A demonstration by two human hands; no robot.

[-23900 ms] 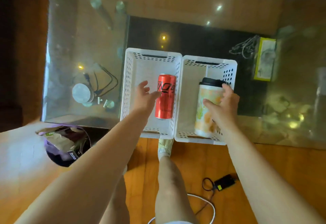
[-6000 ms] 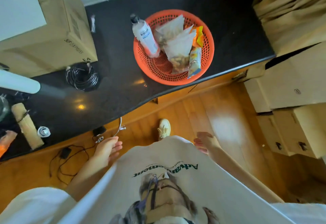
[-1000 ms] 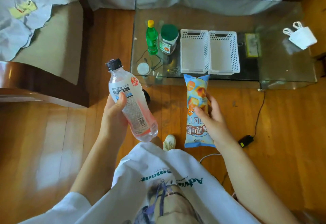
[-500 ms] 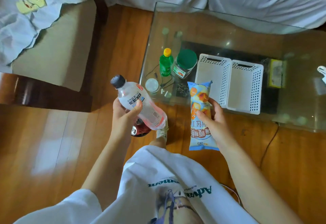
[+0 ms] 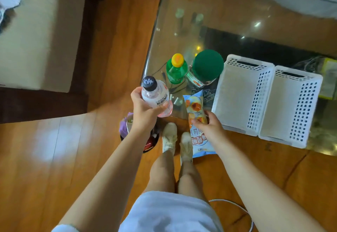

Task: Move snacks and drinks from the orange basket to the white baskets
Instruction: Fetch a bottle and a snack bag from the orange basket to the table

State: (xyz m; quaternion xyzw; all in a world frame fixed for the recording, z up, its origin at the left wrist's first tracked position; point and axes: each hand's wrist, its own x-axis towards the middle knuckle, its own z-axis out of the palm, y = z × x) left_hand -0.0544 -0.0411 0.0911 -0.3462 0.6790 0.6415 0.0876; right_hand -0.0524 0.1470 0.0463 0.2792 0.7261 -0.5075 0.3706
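Carrying: my left hand grips the bottle, my right hand the snack packet, both short of the white baskets ahead-right, awaiting sorting.

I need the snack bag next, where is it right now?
Head view, centre: the snack bag is held in the right hand, just left of the white baskets.

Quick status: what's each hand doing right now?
Left hand: grips the clear drink bottle, cap up.
Right hand: grips the blue snack packet.
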